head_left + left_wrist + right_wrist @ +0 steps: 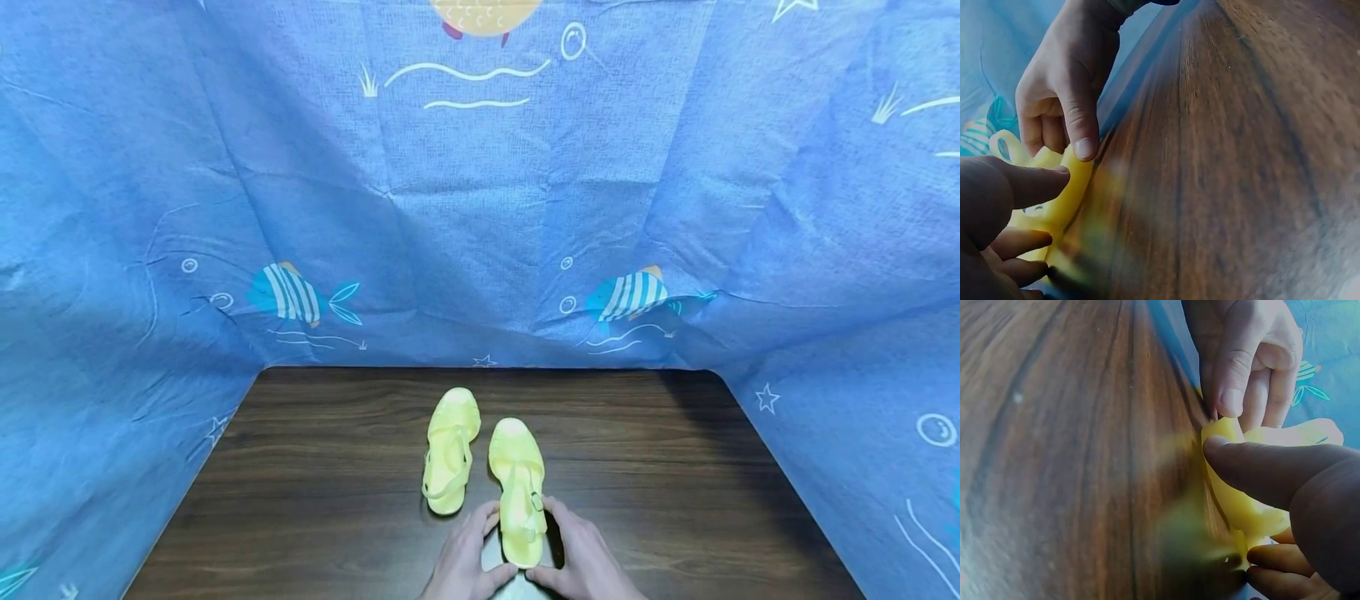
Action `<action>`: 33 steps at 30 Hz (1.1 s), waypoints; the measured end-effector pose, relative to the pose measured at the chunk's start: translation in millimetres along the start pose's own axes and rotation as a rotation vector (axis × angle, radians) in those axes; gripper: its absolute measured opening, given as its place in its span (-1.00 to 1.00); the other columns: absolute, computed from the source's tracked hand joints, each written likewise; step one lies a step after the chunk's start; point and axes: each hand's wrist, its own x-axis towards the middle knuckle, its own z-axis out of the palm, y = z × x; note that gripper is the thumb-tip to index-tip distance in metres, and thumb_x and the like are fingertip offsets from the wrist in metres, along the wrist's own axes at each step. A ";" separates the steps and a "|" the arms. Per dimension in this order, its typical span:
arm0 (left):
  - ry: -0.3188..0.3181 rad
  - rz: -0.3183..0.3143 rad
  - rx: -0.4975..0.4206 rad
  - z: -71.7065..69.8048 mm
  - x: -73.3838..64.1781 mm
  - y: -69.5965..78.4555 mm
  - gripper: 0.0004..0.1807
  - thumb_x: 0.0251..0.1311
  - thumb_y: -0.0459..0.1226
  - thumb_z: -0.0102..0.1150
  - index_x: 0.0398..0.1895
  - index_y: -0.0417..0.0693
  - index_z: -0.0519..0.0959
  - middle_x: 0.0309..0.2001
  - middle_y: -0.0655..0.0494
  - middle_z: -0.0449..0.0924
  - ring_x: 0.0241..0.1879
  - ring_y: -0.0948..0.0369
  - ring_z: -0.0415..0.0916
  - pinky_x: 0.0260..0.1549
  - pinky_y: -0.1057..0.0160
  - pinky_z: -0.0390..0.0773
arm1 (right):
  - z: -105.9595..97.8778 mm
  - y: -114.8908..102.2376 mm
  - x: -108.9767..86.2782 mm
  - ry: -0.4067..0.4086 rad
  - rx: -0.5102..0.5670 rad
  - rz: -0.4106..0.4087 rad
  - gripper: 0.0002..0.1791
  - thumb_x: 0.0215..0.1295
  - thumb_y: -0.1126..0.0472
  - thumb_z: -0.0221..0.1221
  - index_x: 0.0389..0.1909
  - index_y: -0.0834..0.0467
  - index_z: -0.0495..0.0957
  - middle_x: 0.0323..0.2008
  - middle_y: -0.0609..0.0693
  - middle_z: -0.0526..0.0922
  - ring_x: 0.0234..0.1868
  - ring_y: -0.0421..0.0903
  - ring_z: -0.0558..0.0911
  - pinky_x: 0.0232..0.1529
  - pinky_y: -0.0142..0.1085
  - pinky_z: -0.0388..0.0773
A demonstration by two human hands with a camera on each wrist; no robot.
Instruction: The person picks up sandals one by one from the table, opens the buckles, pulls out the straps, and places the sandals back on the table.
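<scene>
Sandal [518,479] in pale yellow, with a closed toe and straps, lies at the near part of the dark wood-grain desk [300,500], toe pointing away from the person and heel nearest them. Both hands hold it at the heel end: the left hand [467,557] along its left side, the right hand [583,554] along its right. On each hand the fingers curve in against the side of the shoe while the thumb presses the back of the heel, the two thumb tips close together; both wrist views show this grip from low down. A small buckle [537,501] sits on the strap just beyond the right fingers. To the left and slightly farther off, a second sandal [450,450] of the same colour rests sole down, its toe angled a little rightward, apart from the first and near the left hand. Blue cloth [465,217] printed with striped fish [295,293] hangs behind.
</scene>
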 end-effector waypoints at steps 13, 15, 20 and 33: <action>0.059 0.218 0.271 -34.8 23.4 25.3 -0.77 0.06 -0.50 0.43 -0.27 -0.06 0.68 -0.36 0.22 0.69 -0.33 0.38 0.62 -0.38 0.44 0.58 | -27.2 5.3 -0.7 0.140 0.005 -0.004 -0.50 0.20 0.26 0.48 0.15 0.25 0.61 0.00 0.02 0.74 -0.03 -0.07 0.74 -0.03 -0.11 0.72; 0.121 0.352 0.317 -37.1 32.5 28.3 -0.80 0.03 -0.46 0.46 -0.36 -0.02 0.66 -0.44 0.29 0.64 -0.42 0.43 0.54 -0.45 0.48 0.51 | -27.7 5.4 1.9 0.150 0.076 0.028 -0.66 0.31 0.26 0.41 0.08 0.20 0.63 -0.08 -0.04 0.74 -0.13 -0.19 0.73 -0.14 -0.21 0.72; 0.137 0.558 0.337 -32.2 57.6 31.5 -0.84 0.08 -0.38 0.49 -0.28 -0.02 0.73 -0.31 0.27 0.72 -0.29 0.32 0.62 -0.26 0.35 0.61 | -20.2 4.6 5.3 0.149 0.191 0.000 -0.85 0.36 0.25 0.38 -0.12 0.10 0.65 -0.29 -0.23 0.69 -0.34 -0.41 0.65 -0.35 -0.37 0.66; -0.219 0.617 0.767 -23.7 92.6 36.3 -0.63 0.11 -0.25 0.46 -0.07 0.47 0.81 -0.23 0.53 0.73 -0.20 0.42 0.56 -0.23 0.38 0.47 | -15.2 3.6 8.6 0.142 0.303 0.045 -0.82 0.25 0.25 0.46 -0.17 0.13 0.69 -0.44 -0.28 0.70 -0.48 -0.44 0.60 -0.44 -0.48 0.58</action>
